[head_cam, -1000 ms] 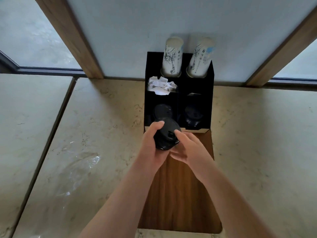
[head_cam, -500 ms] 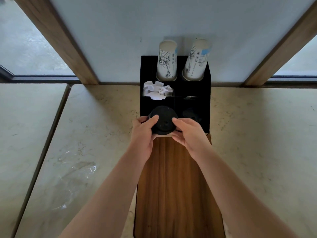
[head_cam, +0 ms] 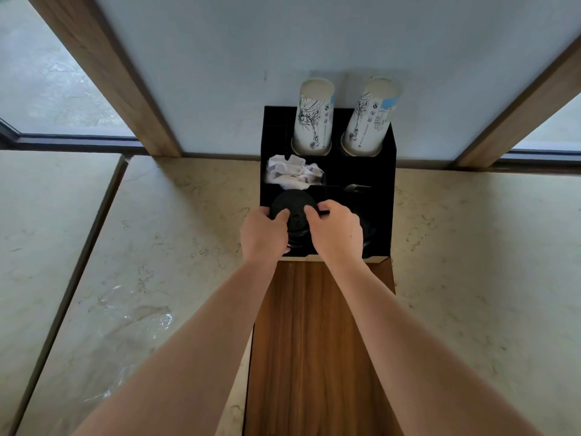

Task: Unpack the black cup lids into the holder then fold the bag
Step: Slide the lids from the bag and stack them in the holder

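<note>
- Stack of black cup lids (head_cam: pixel 294 212) held upright over the front-left compartment of the black holder (head_cam: pixel 382 196); lower lids already down between the compartment walls, top lid above the rim.
- Left hand (head_cam: pixel 264 236) closed on the stack's left flank, thumb laid across the top lid.
- Right hand (head_cam: pixel 338 231) closed on the stack's right flank, thumb likewise on top; fingers wrapped down the side, their tips hidden.
- Governing relation: stack directly between the two hands, long axis vertical and in line with the compartment opening below. Neither hand nearer than the other; grip symmetrical.
- Judged step: seating the stack in the compartment. Next move judged a straight push downward along the axis, then release of both hands.
- Risk judged: tilt of the stack toward the divider (head_cam: pixel 323 212), catching a lid edge on it.
- Front-right compartment: further black lids (head_cam: pixel 367 231) dimly visible, count not determinable.
- Middle row: crumpled white napkins (head_cam: pixel 294 171) on the left; a thin dark utensil (head_cam: pixel 349 186) across the right.
- Back row: two printed paper cup stacks (head_cam: pixel 314 118), upside down.
- Clear plastic bag (head_cam: pixel 135 319) flat on the marble counter (head_cam: pixel 471 262), well left of the holder, away from both hands, not yet folded.
</note>
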{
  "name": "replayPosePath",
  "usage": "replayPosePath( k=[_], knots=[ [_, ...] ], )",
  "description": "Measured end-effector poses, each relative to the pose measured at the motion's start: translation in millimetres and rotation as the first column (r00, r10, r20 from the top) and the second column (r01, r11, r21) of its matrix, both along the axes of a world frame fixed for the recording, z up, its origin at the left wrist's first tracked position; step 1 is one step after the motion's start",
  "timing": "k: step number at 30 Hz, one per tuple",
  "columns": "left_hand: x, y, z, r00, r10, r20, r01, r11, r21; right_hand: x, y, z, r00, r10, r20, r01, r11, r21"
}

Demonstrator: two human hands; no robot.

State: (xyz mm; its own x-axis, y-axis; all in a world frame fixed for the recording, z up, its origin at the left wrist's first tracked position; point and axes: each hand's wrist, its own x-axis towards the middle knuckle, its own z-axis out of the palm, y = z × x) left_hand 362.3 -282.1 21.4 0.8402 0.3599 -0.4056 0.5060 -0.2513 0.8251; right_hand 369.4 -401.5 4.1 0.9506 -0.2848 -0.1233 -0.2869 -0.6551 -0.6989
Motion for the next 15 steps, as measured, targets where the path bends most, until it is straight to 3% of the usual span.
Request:
replayPosePath(
  k=[10, 15],
  knots=[
    [3.0, 8.0, -12.1, 0.985, -0.169, -0.035, 0.172, 0.936, 0.307, 5.0, -4.7, -8.1, 0.996, 0.088, -0.006, -0.087, 0.973, -0.212],
    [9.3, 8.4, -8.0, 0.965, -0.262, 0.011, 0.227, 0.858, 0.461, 6.1, -10.0, -8.5, 0.918, 0.357, 0.174, -0.242, 0.85, -0.468]
  ],
)
